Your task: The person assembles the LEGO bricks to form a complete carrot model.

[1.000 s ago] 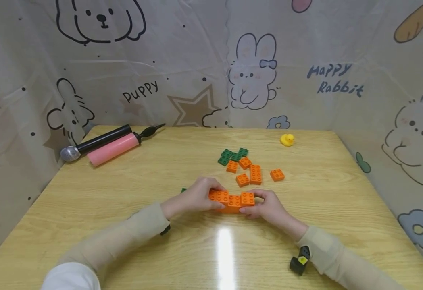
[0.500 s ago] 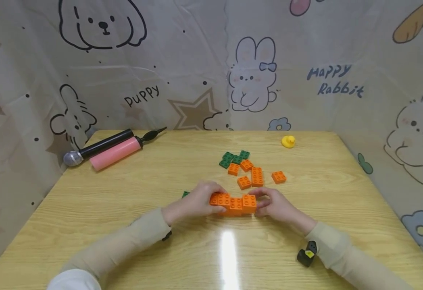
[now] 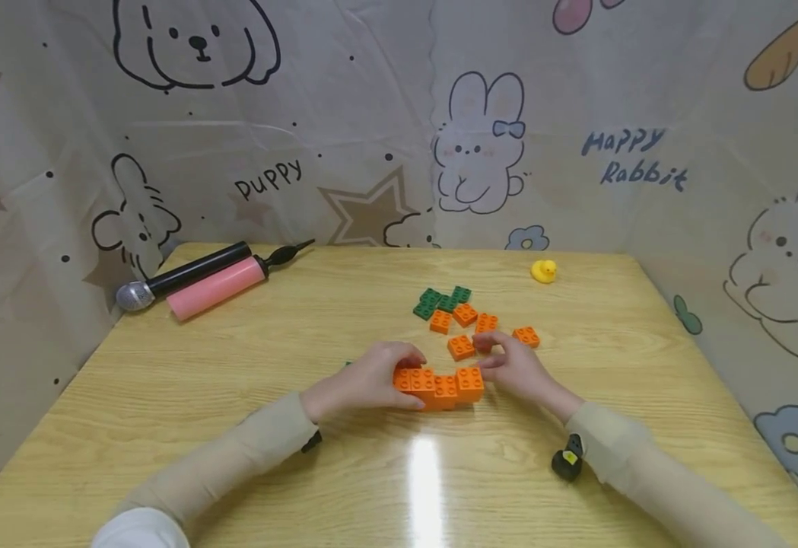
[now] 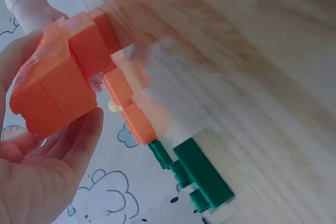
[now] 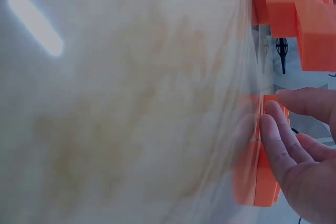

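My left hand [image 3: 371,377] grips the left end of a joined row of orange building bricks [image 3: 445,390], its thumb in front and fingers behind. In the left wrist view the bricks' smooth orange sides [image 4: 68,98] face the camera. Just right of the row, my right hand [image 3: 518,373] is apart from it, its fingers extended towards the loose orange bricks. One longer orange brick [image 3: 486,322] is partly covered by those fingers. A square orange brick [image 3: 461,347] lies to its left. In the right wrist view the fingertips are close to an orange brick [image 5: 266,177]; contact is unclear.
Several green bricks [image 3: 429,298] lie behind the orange ones, and another orange brick [image 3: 526,336] sits to the right. A yellow toy duck [image 3: 544,271] stands at the back. At the back left are a microphone [image 3: 186,275] and a pink pump [image 3: 217,287].
The right hand has let go of the right end of the joined row and moved back towards the loose orange bricks. The left hand still holds the row in nearly the same place.
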Action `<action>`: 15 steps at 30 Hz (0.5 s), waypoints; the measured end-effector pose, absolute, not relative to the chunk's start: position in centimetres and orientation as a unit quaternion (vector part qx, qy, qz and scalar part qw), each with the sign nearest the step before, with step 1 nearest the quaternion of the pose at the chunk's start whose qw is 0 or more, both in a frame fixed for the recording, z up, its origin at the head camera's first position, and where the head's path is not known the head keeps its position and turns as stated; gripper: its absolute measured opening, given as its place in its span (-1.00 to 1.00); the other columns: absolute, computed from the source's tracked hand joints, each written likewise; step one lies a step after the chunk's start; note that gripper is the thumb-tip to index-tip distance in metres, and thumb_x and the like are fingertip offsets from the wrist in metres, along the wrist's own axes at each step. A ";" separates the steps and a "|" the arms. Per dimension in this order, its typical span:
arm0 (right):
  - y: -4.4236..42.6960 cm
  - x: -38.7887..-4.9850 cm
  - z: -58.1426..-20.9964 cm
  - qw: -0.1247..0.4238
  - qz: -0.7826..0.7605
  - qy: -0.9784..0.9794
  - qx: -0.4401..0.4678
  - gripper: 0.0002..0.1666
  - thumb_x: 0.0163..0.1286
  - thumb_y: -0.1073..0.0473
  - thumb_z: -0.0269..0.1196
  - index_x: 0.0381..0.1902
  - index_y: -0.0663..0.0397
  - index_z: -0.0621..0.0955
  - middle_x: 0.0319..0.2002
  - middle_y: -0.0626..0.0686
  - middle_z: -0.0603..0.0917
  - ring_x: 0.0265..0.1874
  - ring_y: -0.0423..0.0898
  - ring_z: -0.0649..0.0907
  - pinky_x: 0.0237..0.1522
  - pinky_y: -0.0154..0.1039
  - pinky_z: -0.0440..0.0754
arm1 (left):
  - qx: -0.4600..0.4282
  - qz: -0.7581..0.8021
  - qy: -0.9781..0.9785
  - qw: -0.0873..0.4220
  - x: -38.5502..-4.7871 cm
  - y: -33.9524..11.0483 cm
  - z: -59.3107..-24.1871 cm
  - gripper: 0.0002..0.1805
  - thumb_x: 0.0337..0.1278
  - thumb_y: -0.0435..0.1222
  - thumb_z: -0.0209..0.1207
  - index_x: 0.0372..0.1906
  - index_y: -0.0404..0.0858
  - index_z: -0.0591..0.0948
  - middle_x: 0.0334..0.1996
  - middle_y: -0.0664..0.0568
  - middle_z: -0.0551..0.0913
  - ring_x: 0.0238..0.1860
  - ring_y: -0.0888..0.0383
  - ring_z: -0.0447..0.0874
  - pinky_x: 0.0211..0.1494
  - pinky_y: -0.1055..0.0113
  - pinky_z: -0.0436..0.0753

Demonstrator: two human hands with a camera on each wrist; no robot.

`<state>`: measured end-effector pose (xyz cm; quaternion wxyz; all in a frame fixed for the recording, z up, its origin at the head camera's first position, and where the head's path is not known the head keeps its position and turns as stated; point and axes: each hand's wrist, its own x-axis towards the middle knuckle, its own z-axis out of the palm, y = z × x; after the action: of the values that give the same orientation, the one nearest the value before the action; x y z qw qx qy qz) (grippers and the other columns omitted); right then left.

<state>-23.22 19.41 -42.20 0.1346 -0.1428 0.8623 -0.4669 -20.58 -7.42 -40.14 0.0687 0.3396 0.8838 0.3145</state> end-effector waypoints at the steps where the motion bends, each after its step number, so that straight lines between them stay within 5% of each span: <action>1: 19.3 -23.4 -42.2 0.137 -0.469 0.861 -0.143 -0.36 0.22 0.51 0.19 0.29 0.34 0.35 0.25 0.34 0.42 -0.05 0.12 0.67 -0.09 -0.16 0.67 | 0.337 0.314 0.885 0.070 -20.6 -7.5 -40.1 -0.45 -0.12 -0.11 0.46 0.00 -0.28 0.59 -0.07 -0.01 0.67 -0.08 0.20 0.60 0.06 0.33 0.59; 5: 19.1 -24.2 -42.5 0.145 -0.461 0.863 -0.147 -0.31 0.23 0.51 0.19 0.33 0.30 0.32 0.29 0.35 0.37 -0.10 0.09 0.70 -0.10 -0.18 0.68 | 0.335 0.307 0.888 0.065 -20.5 -7.6 -40.5 -0.58 -0.10 -0.12 0.45 -0.13 -0.22 0.62 -0.19 0.08 0.69 -0.23 0.29 0.55 -0.09 0.42 0.56; 15: 17.7 -25.6 -42.6 0.106 -0.397 0.896 -0.170 -0.35 0.20 0.17 0.37 0.26 0.14 0.48 0.24 0.22 0.51 0.23 0.16 0.48 0.24 0.09 0.42 | 0.334 0.310 0.889 0.052 -20.2 -7.9 -40.6 -0.61 -0.06 -0.12 0.43 -0.13 -0.21 0.62 -0.19 0.05 0.70 -0.24 0.29 0.58 -0.13 0.43 0.57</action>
<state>-25.59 17.69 -42.59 0.1060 -0.1698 0.8955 -0.3975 -20.22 -7.87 -40.60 0.0515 0.3338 0.8888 0.3098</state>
